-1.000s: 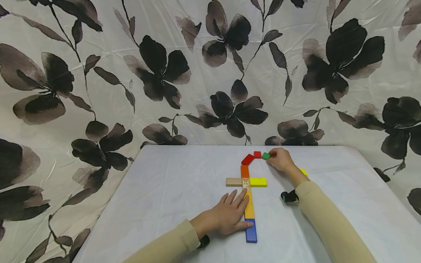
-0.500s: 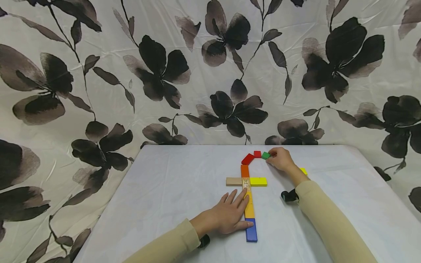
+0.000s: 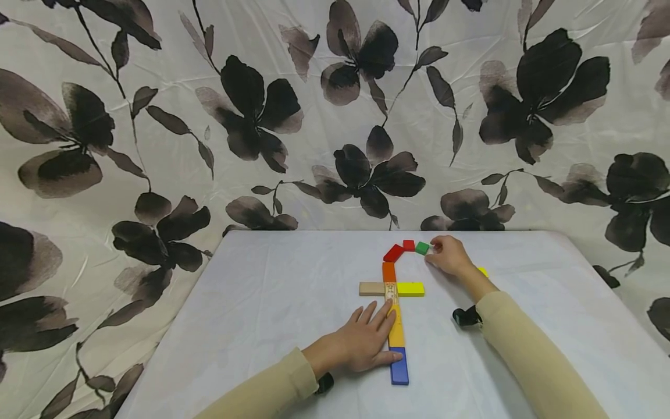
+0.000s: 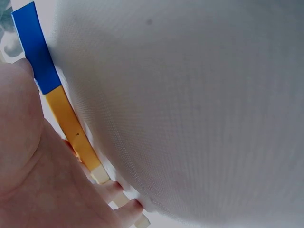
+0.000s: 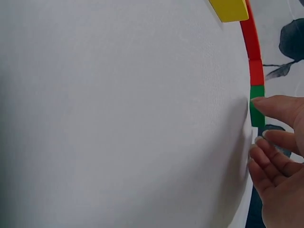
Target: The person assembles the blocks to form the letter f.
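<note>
My left hand [image 3: 361,343] lies spread beside and over a column of blocks, its index fingertip on the yellow-orange part and its thumb on the blue block [image 3: 400,372]. At the far end of the curve sits a small green block [image 3: 422,248], with my right hand [image 3: 449,254] just to its right. In the right wrist view the thumb overlaps the green block [image 5: 257,107] while the other fingers are apart from it. A small red block [image 3: 409,245] and a longer red block [image 3: 394,252] continue the curve to an orange block [image 3: 389,272].
A tan block [image 3: 371,288] and a yellow block [image 3: 410,289] form side arms of the column. Another yellow block [image 3: 484,272] is partly hidden behind the right wrist. The white table [image 3: 262,279] ends at a floral cloth [image 3: 314,116].
My right hand has drawn back slightly to the right, and its fingers have come off the green block's side. The left hand has stayed in place on the column.
</note>
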A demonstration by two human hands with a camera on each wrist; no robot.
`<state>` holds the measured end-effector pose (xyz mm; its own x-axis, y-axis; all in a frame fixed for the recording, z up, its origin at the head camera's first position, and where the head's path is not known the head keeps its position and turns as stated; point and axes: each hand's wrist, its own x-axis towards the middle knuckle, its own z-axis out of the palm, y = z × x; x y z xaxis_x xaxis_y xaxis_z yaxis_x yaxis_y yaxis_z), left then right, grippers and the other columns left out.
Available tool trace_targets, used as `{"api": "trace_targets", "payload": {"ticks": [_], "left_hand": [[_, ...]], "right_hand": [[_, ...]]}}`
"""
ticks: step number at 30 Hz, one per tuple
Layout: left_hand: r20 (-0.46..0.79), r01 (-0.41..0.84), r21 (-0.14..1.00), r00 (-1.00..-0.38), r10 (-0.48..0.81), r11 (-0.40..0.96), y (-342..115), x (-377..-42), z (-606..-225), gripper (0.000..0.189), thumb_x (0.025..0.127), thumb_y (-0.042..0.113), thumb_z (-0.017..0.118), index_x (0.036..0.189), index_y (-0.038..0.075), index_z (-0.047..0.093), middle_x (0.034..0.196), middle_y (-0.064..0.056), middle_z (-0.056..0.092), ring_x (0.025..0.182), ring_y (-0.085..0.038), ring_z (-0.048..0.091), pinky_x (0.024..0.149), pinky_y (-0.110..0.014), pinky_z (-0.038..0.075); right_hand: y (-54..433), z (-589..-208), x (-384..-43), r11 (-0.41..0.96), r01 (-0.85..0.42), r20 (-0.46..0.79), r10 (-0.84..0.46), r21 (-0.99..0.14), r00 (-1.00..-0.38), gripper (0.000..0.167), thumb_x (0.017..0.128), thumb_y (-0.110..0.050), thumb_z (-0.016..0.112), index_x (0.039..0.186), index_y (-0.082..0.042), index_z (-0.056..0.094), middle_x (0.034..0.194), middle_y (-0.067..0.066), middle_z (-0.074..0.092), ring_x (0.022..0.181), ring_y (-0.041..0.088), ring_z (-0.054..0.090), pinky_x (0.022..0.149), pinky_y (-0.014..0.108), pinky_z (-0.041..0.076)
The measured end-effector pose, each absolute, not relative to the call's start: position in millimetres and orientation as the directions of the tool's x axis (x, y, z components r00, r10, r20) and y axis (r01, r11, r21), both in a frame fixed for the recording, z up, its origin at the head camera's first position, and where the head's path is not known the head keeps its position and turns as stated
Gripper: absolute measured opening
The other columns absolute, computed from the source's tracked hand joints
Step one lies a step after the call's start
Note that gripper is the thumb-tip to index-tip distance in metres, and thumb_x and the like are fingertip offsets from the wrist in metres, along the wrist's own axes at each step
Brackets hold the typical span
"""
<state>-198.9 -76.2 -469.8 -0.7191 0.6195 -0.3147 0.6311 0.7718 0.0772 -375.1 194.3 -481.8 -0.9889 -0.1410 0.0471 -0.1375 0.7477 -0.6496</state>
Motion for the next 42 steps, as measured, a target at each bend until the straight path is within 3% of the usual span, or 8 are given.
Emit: {"api": "trace_targets", "payload": {"ticks": [23, 32, 42], "left_hand": [[-0.321, 0.627, 0.1, -0.715, 0.621, 0.773, -77.8, -197.5, -466.3, 0.091, 0.099, 0.075, 0.03, 0.166, 0.014, 0.016, 0.173, -0.006, -0.001, 0.157, -0.036, 0.012, 0.122, -0.057, 0.021], [-0.31, 0.628, 0.103, -0.717, 0.625, 0.772, -77.4, -198.6, -470.5, 0.092, 0.098, 0.076, 0.029, 0.166, 0.015, 0.016, 0.173, -0.005, -0.001, 0.157, -0.035, 0.012, 0.122, -0.057, 0.022], [-0.314, 0.628, 0.096, -0.717, 0.622, 0.772, -77.1, -197.5, -468.1, 0.091, 0.099, 0.075, 0.029, 0.166, 0.014, 0.016, 0.173, -0.006, 0.0, 0.157, -0.036, 0.014, 0.122, -0.057, 0.023]], "right_hand": [[250.5, -453.2, -316.4, 0.808, -0.332, 0.185, -0.276, -0.487, -0.943, 0.052, 0.09, -0.018, 0.075, 0.127, 0.015, 0.06, 0.119, 0.032, 0.057, 0.109, 0.047, 0.058, 0.092, 0.06, 0.048], [275.9, -455.5, -302.5, 0.829, -0.307, 0.144, -0.271, -0.467, -0.952, 0.056, 0.086, -0.015, 0.079, 0.126, 0.018, 0.059, 0.121, 0.035, 0.056, 0.107, 0.049, 0.058, 0.091, 0.062, 0.048], [291.8, -467.4, -291.6, 0.825, -0.228, 0.064, -0.228, -0.517, -0.971, 0.059, 0.087, -0.011, 0.077, 0.133, 0.018, 0.053, 0.123, 0.037, 0.055, 0.106, 0.046, 0.058, 0.092, 0.061, 0.049]]}}
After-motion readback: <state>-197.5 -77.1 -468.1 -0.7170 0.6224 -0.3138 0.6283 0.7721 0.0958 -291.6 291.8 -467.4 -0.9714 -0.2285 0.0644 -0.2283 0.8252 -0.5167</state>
